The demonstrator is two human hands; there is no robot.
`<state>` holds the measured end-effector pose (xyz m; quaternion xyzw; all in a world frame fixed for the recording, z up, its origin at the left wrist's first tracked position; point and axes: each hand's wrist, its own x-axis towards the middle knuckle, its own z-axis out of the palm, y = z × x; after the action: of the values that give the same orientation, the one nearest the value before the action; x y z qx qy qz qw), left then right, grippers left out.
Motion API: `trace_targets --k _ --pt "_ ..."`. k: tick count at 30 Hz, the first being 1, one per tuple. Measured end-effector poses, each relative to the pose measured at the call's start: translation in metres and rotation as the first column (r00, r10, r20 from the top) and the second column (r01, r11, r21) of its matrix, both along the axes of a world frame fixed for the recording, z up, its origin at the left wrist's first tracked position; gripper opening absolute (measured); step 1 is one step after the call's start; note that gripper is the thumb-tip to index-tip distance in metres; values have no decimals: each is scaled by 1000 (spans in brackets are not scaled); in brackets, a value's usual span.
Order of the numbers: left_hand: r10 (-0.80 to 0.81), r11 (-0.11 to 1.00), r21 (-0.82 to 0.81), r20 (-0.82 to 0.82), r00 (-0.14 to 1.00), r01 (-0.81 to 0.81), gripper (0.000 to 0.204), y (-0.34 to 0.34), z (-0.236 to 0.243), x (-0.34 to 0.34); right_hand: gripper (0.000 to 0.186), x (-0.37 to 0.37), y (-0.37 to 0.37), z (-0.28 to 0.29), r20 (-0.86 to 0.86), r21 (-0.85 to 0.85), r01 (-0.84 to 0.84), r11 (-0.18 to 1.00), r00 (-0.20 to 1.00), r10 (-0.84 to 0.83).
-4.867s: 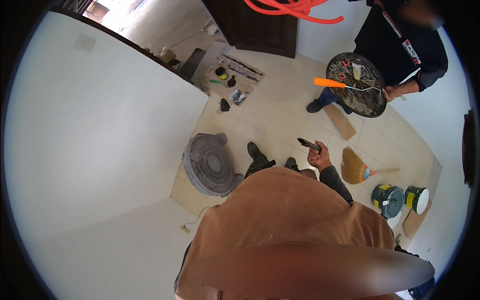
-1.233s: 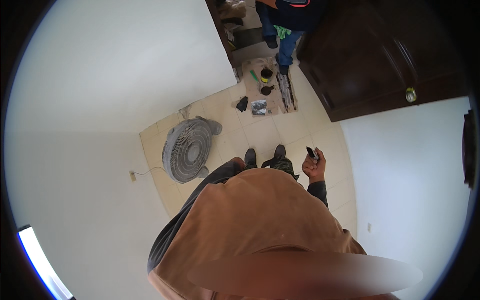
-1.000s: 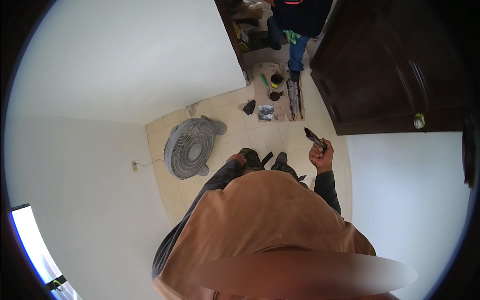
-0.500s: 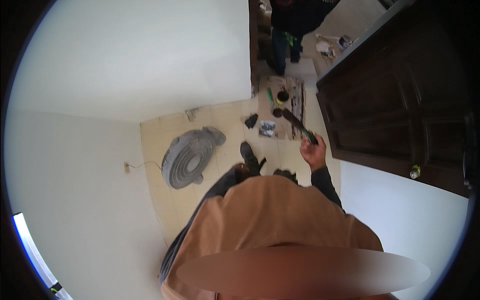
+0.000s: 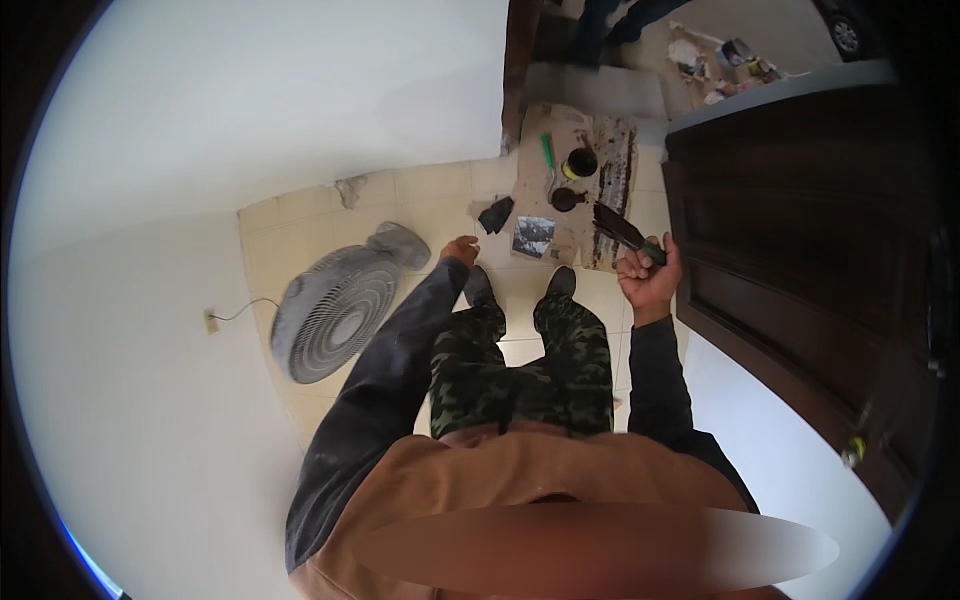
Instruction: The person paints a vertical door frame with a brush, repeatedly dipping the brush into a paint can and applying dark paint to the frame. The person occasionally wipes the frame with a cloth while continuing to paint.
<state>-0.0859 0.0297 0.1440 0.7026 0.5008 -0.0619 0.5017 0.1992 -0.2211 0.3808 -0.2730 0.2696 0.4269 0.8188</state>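
Note:
My right hand (image 5: 652, 283) is closed round the green handle of a paintbrush (image 5: 622, 227). Its bristles, coated dark brown, point toward the cardboard on the floor. My left hand (image 5: 462, 250) hangs loosely open beside the fan, with nothing visible in it. On the stained cardboard sheet (image 5: 535, 180) stands a tin of dark brown liquid (image 5: 580, 163). Just nearer to me is a round dark lid or shallow container (image 5: 565, 199); I cannot tell which. A slim green-handled tool (image 5: 547, 150) lies left of the tin. A black-and-white printed sheet (image 5: 534, 237) covers the near corner.
A dark brown panelled door (image 5: 780, 220) stands open on my right. At left is a grey floor fan (image 5: 340, 315), its cord running to a wall outlet (image 5: 211, 321). A crumpled black cloth (image 5: 495, 214) lies by the cardboard. Beyond the doorway are another person's legs (image 5: 597, 25).
My left hand and arm have come into view beside the fan. The view has shifted, showing my legs and more of the outside. The paintbrush stays in my right hand.

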Motion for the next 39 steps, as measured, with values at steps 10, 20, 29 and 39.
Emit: trace_targets --k 10,20,29,39 --pt "-102 956 236 -290 952 174 61 13 -367 103 30 39 18 -264 12 -183 -63 981 998 66" --pt "-327 885 147 -479 814 442 59 69 -427 166 32 72 -35 -287 481 119 0 993 875 -57" --pt "-369 771 0 815 447 637 28 3 -162 226 37 34 21 -295 975 -111 362 925 220 31" --pt "-457 752 157 824 335 641 41 -113 -74 223 23 37 -2 -294 981 -124 670 732 -28 192"
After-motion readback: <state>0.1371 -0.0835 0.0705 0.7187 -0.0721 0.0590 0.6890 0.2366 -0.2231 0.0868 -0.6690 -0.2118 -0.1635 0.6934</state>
